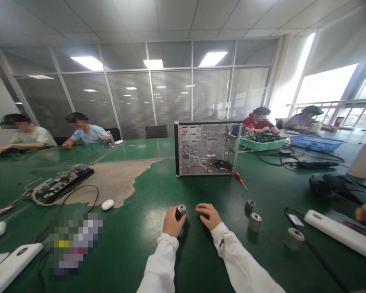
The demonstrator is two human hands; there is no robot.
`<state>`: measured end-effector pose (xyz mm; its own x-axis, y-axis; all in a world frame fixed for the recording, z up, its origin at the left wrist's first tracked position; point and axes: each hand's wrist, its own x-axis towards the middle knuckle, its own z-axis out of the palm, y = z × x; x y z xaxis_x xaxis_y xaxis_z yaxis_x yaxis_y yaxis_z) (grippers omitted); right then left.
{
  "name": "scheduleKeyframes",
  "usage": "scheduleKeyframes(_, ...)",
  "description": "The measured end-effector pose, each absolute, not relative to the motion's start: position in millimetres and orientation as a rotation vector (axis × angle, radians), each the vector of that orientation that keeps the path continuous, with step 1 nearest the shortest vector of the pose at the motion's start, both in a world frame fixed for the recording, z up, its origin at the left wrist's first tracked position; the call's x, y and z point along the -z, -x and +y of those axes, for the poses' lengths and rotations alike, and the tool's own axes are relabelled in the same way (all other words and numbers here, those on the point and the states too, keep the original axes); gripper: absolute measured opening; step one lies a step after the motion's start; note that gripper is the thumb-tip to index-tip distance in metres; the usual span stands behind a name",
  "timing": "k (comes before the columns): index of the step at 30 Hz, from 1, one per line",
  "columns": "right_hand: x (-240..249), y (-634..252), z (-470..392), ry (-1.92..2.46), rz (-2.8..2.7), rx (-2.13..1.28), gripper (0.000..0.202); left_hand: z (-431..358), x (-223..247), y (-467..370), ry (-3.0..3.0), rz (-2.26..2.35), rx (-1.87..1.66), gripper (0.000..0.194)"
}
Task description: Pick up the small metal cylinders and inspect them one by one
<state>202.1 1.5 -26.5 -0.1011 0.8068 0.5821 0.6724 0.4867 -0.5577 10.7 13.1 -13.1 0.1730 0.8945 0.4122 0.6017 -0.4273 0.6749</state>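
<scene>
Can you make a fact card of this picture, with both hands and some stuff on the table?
Left hand: holds a small metal cylinder
Right hand: open; nothing clearly seen in it
Right side: three more metal cylinders
Ahead: open computer case, orange-handled screwdriver beside it
Table: green, with a brownish patch

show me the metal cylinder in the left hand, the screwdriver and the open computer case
Metal cylinder (pixel 182 209): head view, on its top end.
Screwdriver (pixel 239 178): head view, on the handle near the shaft.
Computer case (pixel 215 142): head view, on the inner metal wall.
</scene>
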Motion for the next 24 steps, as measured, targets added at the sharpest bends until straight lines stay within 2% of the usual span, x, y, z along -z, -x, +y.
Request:
scheduleKeyframes(8,33,-217,3,1.31,-1.959,-0.311,0.033,13,15,-11,-2.115,1.442,-1.138,0.026)
scheduleKeyframes(14,43,-227,10,1.539,-1.742,-0.179,0.027,14,16,-11,-2.139,1.445,-1.118,0.027)
scheduleKeyframes(24,45,-225,11,1.619,-1.753,-0.115,0.024,11,12,-11,-2.094,1.44,-1.098,0.027)
